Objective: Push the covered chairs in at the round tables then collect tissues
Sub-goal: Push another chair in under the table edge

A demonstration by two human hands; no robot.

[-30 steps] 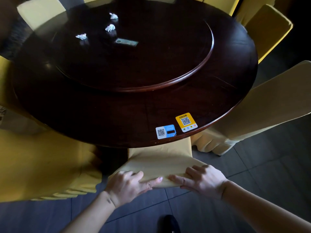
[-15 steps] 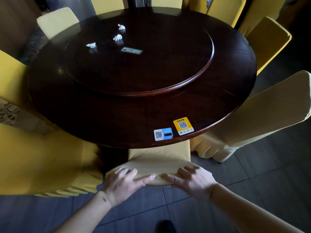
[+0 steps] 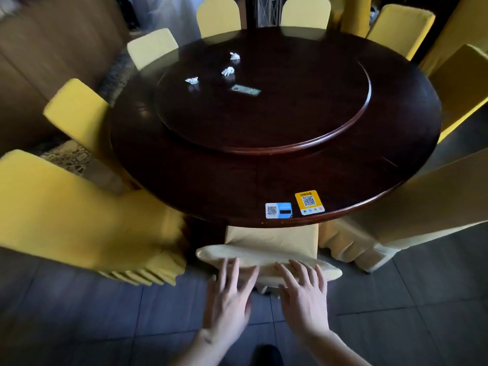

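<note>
Chair (image 3: 272, 240), covered in pale yellow cloth, sits at the near edge of the round table (image 3: 184, 165), its seat tucked under the tabletop and only its top back edge showing below the rim. Both hands lie flat with fingers spread, gripping nothing. The left hand (image 3: 228, 294) has its fingertips on or just over the top edge of the chair back; motion blur makes contact hard to confirm. The right hand (image 3: 303, 294) is beside it, fingers likewise reaching the same edge. The two hands are near each other but apart.

Three crumpled white tissues (image 3: 228, 71) lie on the far left part of the turntable (image 3: 343, 133), the raised round disc in the middle of the table. A small flat card (image 3: 245, 90) lies just right of them. Two square QR stickers sit side by side on the table's near rim, a blue one (image 3: 278, 210) and an orange one (image 3: 309, 202), directly above the chair.

More yellow-covered chairs ring the table. One large chair (image 3: 79, 215) stands to the near left, another (image 3: 422, 207) to the near right, both close beside the middle one. The floor (image 3: 79, 326) is dark grey tile.
</note>
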